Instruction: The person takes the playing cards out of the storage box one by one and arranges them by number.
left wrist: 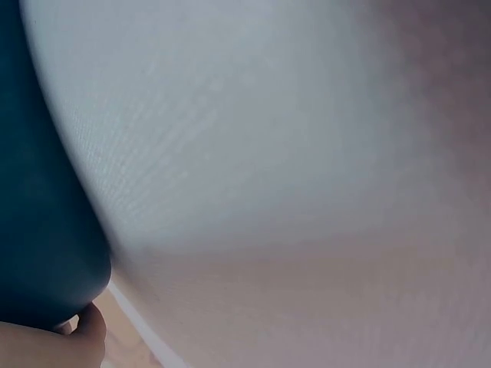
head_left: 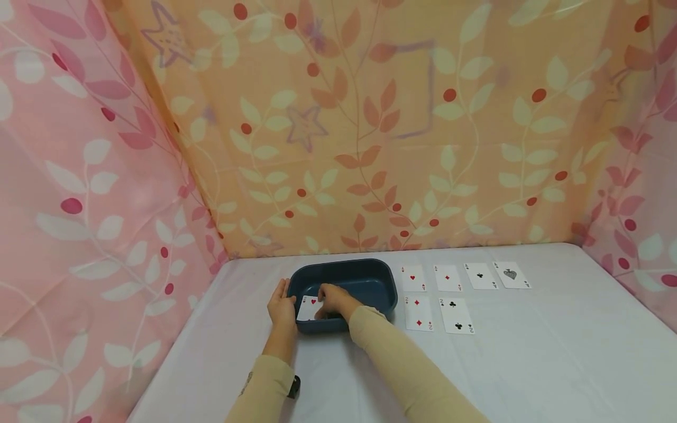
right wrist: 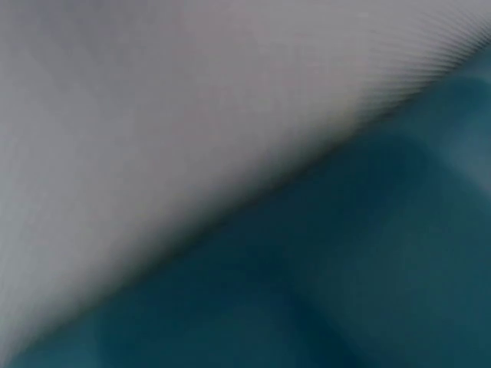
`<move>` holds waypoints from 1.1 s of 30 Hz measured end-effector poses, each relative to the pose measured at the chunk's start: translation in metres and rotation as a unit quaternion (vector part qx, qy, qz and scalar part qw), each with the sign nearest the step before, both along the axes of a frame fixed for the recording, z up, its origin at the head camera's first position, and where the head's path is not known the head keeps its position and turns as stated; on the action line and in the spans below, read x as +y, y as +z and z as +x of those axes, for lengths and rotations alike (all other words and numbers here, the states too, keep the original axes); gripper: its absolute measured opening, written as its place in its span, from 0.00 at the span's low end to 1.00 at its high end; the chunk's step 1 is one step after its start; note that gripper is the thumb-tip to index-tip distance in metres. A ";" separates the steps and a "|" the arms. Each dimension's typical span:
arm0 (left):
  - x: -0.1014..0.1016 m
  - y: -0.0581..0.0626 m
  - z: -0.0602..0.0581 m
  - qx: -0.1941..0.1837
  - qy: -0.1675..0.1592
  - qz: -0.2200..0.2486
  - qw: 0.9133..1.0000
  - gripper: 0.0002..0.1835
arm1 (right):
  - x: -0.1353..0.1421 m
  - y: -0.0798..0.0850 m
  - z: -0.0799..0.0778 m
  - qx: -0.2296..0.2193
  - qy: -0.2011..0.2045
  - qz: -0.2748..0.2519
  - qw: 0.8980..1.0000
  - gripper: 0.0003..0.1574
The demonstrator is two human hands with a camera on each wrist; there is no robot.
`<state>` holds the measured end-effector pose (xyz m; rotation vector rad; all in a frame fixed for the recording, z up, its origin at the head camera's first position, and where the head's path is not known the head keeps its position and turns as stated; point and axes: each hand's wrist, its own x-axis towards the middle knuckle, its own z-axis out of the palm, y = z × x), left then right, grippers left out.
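A dark blue rectangular tub (head_left: 365, 264) stands on the white table. At its left end my left hand (head_left: 280, 308) holds the wall, thumb by the rim and fingers along the outside. The left wrist view catches the tub's side (left wrist: 46, 199) and a bit of the hand (left wrist: 54, 345) at the bottom corner. My right hand (head_left: 334, 299) reaches into the tub, its curled fingers and thumb pinching a white playing card (head_left: 307, 308) with a red heart. The hand covers the card's right part. Only blurred blue tub (right wrist: 345, 268) and white cloth show in the right wrist view.
Right of the tub, a back row of aces runs from hearts (head_left: 413, 278) and diamonds (head_left: 448, 278) to clubs (head_left: 481, 275) and spades (head_left: 511, 275). In front lie the two of diamonds (head_left: 418, 312) and two of clubs (head_left: 457, 316). Patterned curtains (head_left: 370, 147) surround the table.
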<state>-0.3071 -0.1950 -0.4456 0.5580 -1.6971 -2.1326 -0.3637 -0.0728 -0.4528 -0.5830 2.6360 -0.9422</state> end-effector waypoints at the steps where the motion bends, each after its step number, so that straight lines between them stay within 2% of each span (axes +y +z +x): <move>1: 0.000 0.000 0.000 0.000 0.000 -0.001 1.000 0.32 | 0.000 0.000 0.000 -0.001 -0.002 -0.002 1.000 0.27; 6: -0.001 -0.001 -0.001 0.004 0.000 0.003 1.000 0.32 | -0.002 0.001 0.002 0.009 -0.012 0.020 1.000 0.39; 11: -0.001 -0.002 -0.001 -0.001 0.006 0.002 1.000 0.32 | -0.003 0.003 0.003 0.029 -0.001 0.047 0.998 0.34; 16: -0.001 -0.002 -0.001 0.006 0.004 0.010 1.000 0.32 | -0.005 -0.002 0.000 0.050 0.010 0.029 0.998 0.28; 19: -0.001 -0.002 -0.001 0.013 0.001 0.014 1.000 0.32 | -0.005 -0.005 -0.001 0.053 0.016 -0.013 0.998 0.26; 23: -0.001 -0.002 -0.002 0.018 0.004 0.018 1.000 0.32 | -0.001 -0.003 -0.001 0.022 0.022 -0.103 0.994 0.22; 28: 0.000 -0.003 -0.002 0.020 0.012 0.023 0.999 0.32 | 0.003 -0.002 -0.002 -0.042 -0.010 -0.221 0.974 0.16; 33: 0.001 -0.002 -0.002 0.008 0.016 0.016 1.000 0.31 | 0.009 0.002 -0.002 -0.092 -0.053 -0.288 0.952 0.12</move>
